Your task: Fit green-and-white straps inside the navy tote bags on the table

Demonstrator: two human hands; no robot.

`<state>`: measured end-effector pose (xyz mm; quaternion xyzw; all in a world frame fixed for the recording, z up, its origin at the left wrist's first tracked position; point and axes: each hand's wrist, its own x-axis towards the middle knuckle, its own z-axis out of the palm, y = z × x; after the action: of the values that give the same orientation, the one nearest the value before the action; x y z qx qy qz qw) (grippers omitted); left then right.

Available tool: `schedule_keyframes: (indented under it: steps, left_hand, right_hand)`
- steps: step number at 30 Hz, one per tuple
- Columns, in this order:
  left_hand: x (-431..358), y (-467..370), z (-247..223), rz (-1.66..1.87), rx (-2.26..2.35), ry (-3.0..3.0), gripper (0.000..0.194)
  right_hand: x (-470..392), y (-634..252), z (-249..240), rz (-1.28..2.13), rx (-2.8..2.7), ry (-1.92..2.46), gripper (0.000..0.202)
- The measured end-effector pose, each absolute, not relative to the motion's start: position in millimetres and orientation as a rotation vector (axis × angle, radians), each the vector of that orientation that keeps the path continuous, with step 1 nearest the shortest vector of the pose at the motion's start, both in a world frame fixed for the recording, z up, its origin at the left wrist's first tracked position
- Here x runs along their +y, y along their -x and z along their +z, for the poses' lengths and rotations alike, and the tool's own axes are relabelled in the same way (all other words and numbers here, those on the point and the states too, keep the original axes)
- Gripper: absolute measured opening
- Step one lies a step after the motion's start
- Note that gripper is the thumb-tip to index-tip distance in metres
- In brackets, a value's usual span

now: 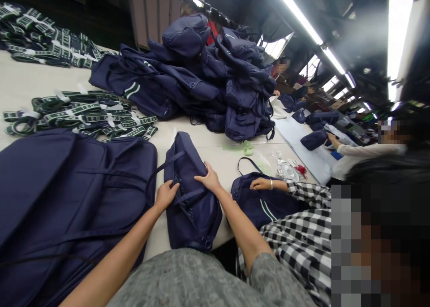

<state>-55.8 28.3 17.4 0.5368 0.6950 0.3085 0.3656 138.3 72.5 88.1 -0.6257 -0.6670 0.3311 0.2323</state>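
A navy duffel bag (201, 213) lies on the table right in front of me, its long opening facing up and its two straps crossing the top. My left hand (167, 195) is closed on the left edge of that opening, thumb and fingers pinching the fabric. On the far right side of the same bag, my right hand (208, 178) grips the fabric between thumb and fingers. Patterned lining shows in the gap between the hands. The undersides of the fingers are partly hidden by the cloth.
Flat navy bags (50, 186) are stacked at my left. Green-and-white lettered straps (90, 114) lie bundled beyond them, before a large heap of navy bags (188, 78). To my right, a co-worker in a checked shirt (302, 235) handles another navy bag (250, 199), near plastic wrappings (287, 169).
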Motion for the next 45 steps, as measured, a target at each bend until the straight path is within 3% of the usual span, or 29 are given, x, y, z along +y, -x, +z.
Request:
schedule_keyframes:
  steps: [3,6,17,27,41,45]
  left_hand:
    - [30.5,53.3,18.9,0.767,1.798,-1.402,0.027]
    - [33.0,49.9,20.2,0.748,1.855,-1.399,0.025]
    - [20.6,65.4,21.1,1.022,1.52,-0.967,0.031]
    - [19.4,65.6,22.3,1.051,1.447,-0.858,0.035]
    - [21.0,65.7,4.3,1.067,1.529,-0.961,0.034]
    - [15.9,61.3,14.6,1.073,1.862,-1.311,0.05]
  right_hand:
    - [62.2,-129.8,104.5,0.244,-2.28,1.611,0.048]
    - [59.2,-117.0,105.3,0.057,-2.666,1.41,0.024]
    - [75.1,-99.8,65.5,0.237,-2.657,1.772,0.019]
    - [74.1,-81.4,50.2,0.48,-2.32,2.176,0.022]
    - [71.2,-73.3,32.1,0.094,-2.553,2.017,0.02]
    - [68.8,-82.6,37.1,0.227,-2.43,1.994,0.012]
